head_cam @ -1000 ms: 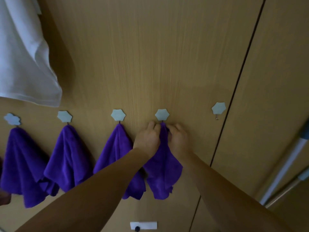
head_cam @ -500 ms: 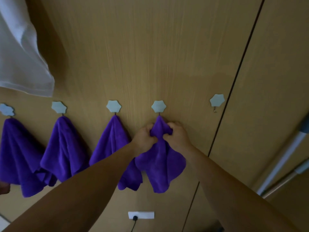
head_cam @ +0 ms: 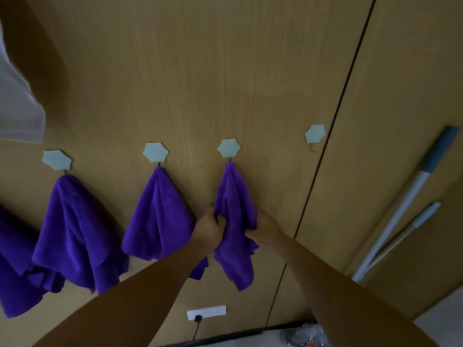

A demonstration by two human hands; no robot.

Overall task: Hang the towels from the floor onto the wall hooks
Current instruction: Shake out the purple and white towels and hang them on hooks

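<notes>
I face a tan wood-grain wall split by a dark vertical seam; two poles lean at right, a white outlet sits low, light dim.

You see plain deep-purple towels on pale mint hooks, a tan wood-grain wall, a white cloth, and a white pole with a blue grip.

Head cam, close, facing wall; edges blurry.
</notes>
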